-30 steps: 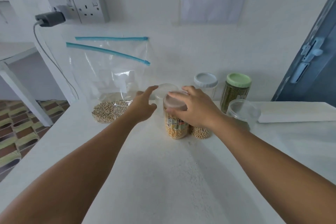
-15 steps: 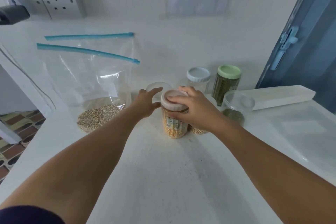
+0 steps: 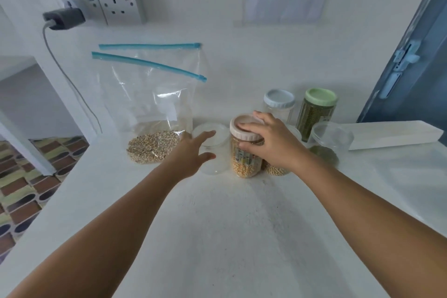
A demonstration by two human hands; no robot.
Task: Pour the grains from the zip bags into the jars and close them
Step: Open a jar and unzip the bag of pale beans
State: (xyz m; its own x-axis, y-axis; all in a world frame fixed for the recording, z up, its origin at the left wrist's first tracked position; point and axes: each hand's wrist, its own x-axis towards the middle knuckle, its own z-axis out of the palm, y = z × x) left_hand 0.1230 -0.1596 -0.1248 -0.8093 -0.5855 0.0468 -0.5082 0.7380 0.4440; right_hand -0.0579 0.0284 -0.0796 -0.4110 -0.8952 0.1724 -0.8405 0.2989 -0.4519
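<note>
Head view: your white tabletop (image 3: 217, 237) carries the zip bag (image 3: 154, 113) still holding grain. Your right hand (image 3: 271, 143) grasps the corn jar (image 3: 245, 152) at its lid; your left hand (image 3: 191, 152), released, reaches the empty jar (image 3: 212, 150). Next, probably finish tightening, then pour.

You are reaching both bare forearms forward and inward. Your right hand (image 3: 271, 143) is arching palm-down, its fingers (image 3: 249, 126) and thumb curling in a grip. Your left hand (image 3: 191, 155) is stretching forward with fingers straight, thumb spreading apart, holding nothing.
</note>
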